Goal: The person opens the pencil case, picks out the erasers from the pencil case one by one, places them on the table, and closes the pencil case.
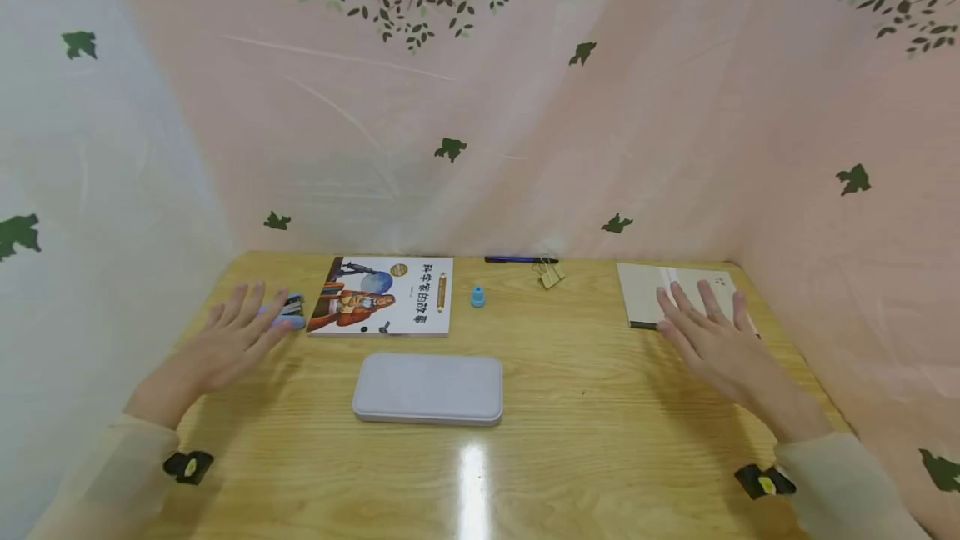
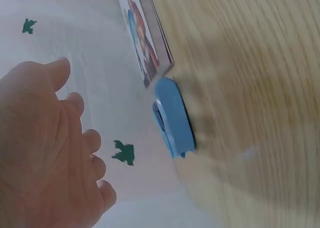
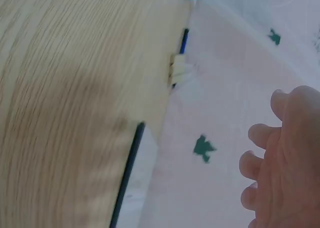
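My left hand [image 1: 238, 338] hovers above the left side of the table with its fingers spread and nothing held. Beyond its fingertips lies a blue stapler [image 2: 173, 115], partly hidden by the fingers in the head view. On the right, my right hand [image 1: 712, 340] is held over a cream-coloured notebook [image 1: 643, 290] with a dark spine, fingers extended and apart. In the right wrist view a gap shows between that hand and the notebook. A picture book [image 1: 382, 297] with Chinese characters lies beside the stapler. A pale grey flat case [image 1: 427, 388] rests at the table's middle.
Between the book and notebook stand a small blue cone-shaped piece [image 1: 477, 297] and a gold binder clip [image 1: 551, 275]. Behind them a blue pen [image 1: 513, 259] lies along the back edge. Pale cloth [image 1: 510, 190] with leaf prints encloses the wooden table [image 1: 585, 457].
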`<action>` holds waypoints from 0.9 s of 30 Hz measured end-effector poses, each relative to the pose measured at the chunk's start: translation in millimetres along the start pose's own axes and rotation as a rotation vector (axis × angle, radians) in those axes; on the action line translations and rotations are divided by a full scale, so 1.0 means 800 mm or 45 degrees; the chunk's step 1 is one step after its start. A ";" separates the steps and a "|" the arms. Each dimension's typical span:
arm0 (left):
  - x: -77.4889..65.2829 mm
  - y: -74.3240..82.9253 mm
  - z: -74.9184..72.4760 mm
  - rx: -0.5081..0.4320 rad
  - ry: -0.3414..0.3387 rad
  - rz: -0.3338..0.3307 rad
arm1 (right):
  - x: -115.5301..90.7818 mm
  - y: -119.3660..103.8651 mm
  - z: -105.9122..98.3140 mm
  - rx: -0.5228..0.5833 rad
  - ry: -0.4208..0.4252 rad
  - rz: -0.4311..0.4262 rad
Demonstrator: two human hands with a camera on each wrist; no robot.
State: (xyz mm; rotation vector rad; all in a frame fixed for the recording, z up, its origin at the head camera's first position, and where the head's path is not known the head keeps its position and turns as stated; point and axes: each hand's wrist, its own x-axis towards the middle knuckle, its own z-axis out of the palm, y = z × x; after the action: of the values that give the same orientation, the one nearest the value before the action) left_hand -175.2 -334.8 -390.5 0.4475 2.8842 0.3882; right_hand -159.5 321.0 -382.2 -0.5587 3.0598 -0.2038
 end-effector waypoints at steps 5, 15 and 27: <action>0.001 0.023 -0.005 0.023 0.009 0.022 | -0.003 -0.030 -0.007 -0.062 0.020 -0.034; -0.001 0.094 0.007 0.110 0.046 0.150 | 0.008 -0.099 0.002 -0.182 0.171 -0.200; 0.024 0.137 0.066 0.257 0.062 0.502 | 0.046 -0.198 0.067 0.113 0.151 -0.556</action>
State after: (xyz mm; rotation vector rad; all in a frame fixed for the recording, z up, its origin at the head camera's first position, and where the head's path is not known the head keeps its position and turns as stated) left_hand -151.3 -216.2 -412.5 1.0623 2.8846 0.1645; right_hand -135.7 154.8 -414.3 -1.2432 2.9725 -0.3896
